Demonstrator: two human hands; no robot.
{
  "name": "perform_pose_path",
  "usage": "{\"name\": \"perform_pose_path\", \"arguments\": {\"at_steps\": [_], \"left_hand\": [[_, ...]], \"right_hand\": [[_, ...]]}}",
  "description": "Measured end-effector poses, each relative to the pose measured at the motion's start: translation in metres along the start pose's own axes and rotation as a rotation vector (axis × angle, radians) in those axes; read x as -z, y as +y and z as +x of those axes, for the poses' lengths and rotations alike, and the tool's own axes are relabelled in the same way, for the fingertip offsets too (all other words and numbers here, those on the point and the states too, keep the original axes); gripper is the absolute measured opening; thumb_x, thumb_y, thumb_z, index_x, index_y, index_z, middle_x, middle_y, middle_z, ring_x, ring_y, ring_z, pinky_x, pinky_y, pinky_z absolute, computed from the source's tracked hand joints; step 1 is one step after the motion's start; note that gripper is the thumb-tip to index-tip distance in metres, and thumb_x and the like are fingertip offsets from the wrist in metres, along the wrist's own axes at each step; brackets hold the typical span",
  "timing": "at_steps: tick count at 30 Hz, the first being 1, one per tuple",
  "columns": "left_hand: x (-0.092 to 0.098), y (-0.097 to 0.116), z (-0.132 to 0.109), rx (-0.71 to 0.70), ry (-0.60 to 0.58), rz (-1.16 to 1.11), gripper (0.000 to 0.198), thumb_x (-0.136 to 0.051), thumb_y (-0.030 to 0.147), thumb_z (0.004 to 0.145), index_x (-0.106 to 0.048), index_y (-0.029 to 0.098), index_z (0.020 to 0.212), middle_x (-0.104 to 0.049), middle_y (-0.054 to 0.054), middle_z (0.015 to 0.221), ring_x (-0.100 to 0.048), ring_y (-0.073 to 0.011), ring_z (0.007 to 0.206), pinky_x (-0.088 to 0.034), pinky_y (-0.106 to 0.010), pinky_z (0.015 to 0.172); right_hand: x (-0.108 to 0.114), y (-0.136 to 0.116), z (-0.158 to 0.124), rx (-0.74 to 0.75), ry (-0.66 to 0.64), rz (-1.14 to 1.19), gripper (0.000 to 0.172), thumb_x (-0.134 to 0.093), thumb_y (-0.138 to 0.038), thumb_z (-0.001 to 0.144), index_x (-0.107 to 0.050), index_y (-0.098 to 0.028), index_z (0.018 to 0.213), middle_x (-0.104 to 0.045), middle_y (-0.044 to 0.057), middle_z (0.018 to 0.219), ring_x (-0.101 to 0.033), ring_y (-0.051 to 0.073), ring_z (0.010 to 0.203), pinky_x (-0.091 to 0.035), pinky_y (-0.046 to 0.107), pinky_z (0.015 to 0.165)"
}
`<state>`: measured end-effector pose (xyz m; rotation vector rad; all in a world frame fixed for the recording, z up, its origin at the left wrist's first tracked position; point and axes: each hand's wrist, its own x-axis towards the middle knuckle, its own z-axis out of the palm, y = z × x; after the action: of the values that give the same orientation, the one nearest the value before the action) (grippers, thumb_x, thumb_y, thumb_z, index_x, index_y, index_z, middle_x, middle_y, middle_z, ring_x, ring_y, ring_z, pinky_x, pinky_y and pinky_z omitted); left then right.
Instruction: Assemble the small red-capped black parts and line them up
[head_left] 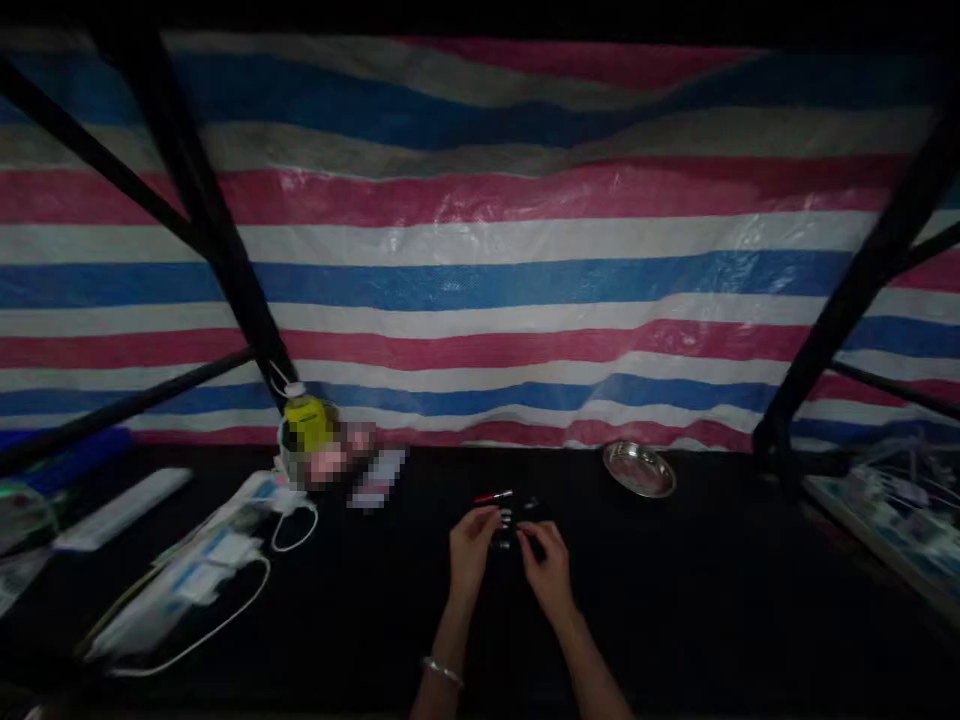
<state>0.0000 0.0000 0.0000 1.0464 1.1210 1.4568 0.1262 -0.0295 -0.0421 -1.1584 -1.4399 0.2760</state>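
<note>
Small dark parts lie mid-surface between the left hand and right hand, both with fingers curled close as if for fine pinching, actual grip indiscernible in the dimness; a red-handled tool rests just beyond, within reach.

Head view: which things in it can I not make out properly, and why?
- Small dark parts between the left hand and right hand: too small and lost against the black table; the grip is unclear.
- Patch beside the yellow bottle: pixel-blurred.
- White cables at the left: motion-blurred.
- Tray at the right: dim and cut off by the picture edge.
</note>
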Motion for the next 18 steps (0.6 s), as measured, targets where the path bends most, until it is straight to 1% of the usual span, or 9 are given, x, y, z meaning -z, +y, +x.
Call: {"name": "perform_pose_path", "arguments": {"at_steps": [4,8,12,15,18], "left_hand": [[0.001,0.000,-0.003,0.011,-0.007,-0.004,0.026,-0.073,0.033,0.058,-0.068,0.013,0.073,-0.071,-0.006,0.071,-0.066,-0.0183,0.067,-0.054,-0.030,0.070],[0.001,-0.007,-0.006,0.038,0.008,-0.022,0.027,-0.072,0.034,0.060,-0.068,0.013,0.076,-0.071,-0.007,0.075,-0.067,-0.0188,0.070,-0.053,-0.031,0.073],[0.000,-0.014,-0.009,0.043,-0.033,-0.028,0.027,-0.072,0.034,0.059,-0.068,0.012,0.076,-0.071,-0.007,0.074,-0.067,-0.0190,0.071,-0.053,-0.031,0.072],[-0.001,-0.014,-0.010,0.026,-0.049,-0.012,0.026,-0.072,0.033,0.060,-0.068,0.013,0.077,-0.071,-0.007,0.075,-0.066,-0.0185,0.072,-0.053,-0.031,0.073],[-0.002,-0.013,-0.011,0.014,-0.073,0.018,0.027,-0.071,0.034,0.060,-0.068,0.013,0.077,-0.071,-0.008,0.077,-0.066,-0.0202,0.077,-0.053,-0.032,0.076]], "right_hand": [[0.001,0.001,0.002,-0.021,0.013,0.036,0.016,-0.052,-0.026,0.084,-0.066,-0.022,0.089,-0.064,0.005,0.082,-0.060,0.017,0.081,-0.049,0.031,0.075],[0.003,-0.002,0.003,-0.103,0.016,0.068,0.016,-0.053,-0.028,0.083,-0.066,-0.021,0.088,-0.063,0.005,0.083,-0.060,0.018,0.081,-0.049,0.031,0.075],[0.002,-0.005,0.004,-0.149,-0.024,0.107,0.015,-0.055,-0.029,0.082,-0.067,-0.021,0.086,-0.063,0.006,0.083,-0.060,0.018,0.081,-0.050,0.032,0.076],[0.001,-0.004,0.004,-0.167,-0.056,0.116,0.014,-0.057,-0.030,0.080,-0.067,-0.021,0.085,-0.063,0.005,0.082,-0.059,0.018,0.081,-0.049,0.032,0.077],[-0.001,0.000,0.002,-0.190,-0.073,0.095,0.013,-0.059,-0.030,0.078,-0.067,-0.021,0.084,-0.063,0.005,0.083,-0.059,0.019,0.081,-0.049,0.033,0.077]]}}
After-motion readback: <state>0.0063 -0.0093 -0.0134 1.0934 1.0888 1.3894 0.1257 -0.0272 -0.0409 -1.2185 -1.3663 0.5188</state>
